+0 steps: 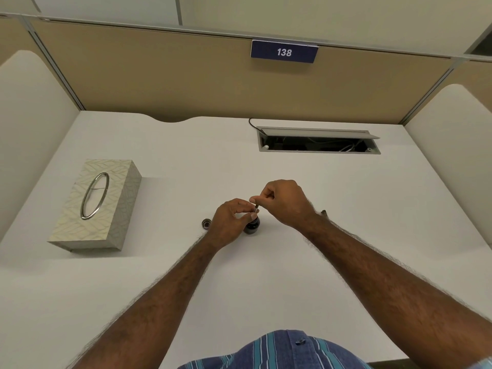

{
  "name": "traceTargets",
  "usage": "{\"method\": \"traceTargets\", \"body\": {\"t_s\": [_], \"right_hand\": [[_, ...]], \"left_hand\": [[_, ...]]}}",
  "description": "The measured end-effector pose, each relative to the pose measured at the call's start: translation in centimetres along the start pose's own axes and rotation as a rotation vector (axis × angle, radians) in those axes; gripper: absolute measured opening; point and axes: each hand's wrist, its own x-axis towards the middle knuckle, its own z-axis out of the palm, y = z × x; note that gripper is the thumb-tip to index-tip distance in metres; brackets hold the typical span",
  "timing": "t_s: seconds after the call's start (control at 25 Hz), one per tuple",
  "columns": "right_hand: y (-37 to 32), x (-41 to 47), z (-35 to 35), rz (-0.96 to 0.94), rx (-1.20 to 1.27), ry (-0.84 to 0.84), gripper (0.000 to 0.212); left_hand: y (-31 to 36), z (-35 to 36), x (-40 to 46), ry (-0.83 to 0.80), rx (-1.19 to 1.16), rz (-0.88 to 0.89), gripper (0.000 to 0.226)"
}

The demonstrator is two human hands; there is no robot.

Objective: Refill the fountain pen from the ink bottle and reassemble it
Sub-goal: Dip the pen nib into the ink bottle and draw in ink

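Observation:
A small dark ink bottle stands uncapped on the white desk at the centre. My left hand curls round its left side and holds it. My right hand pinches the top of a thin pen part that stands upright with its lower end in the bottle's mouth. The bottle's cap lies on the desk just left of my left hand. A small dark pen piece lies on the desk behind my right wrist, mostly hidden.
A patterned tissue box with an oval metal opening stands at the left. An open cable hatch sits in the desk at the back right. Beige partitions wall in three sides, with a sign reading 138.

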Motion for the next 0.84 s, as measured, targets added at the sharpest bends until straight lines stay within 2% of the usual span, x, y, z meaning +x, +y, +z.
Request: {"method": "traceTargets", "body": {"t_s": [0.24,0.6,0.84], "right_hand": [[0.57,-0.53,-0.21,-0.099,0.090,-0.043,0.010],[0.17,-0.06,0.23,-0.030,0.042,0.035,0.021],[-0.08,-0.10,-0.04,-0.054,0.041,0.034,0.020]], "left_hand": [[0.19,-0.08,-0.05,-0.004,-0.007,0.012,0.012],[0.35,0.08,-0.23,0.000,-0.053,-0.022,0.014],[0.61,-0.03,-0.29,0.003,-0.065,-0.034,0.016]]}}
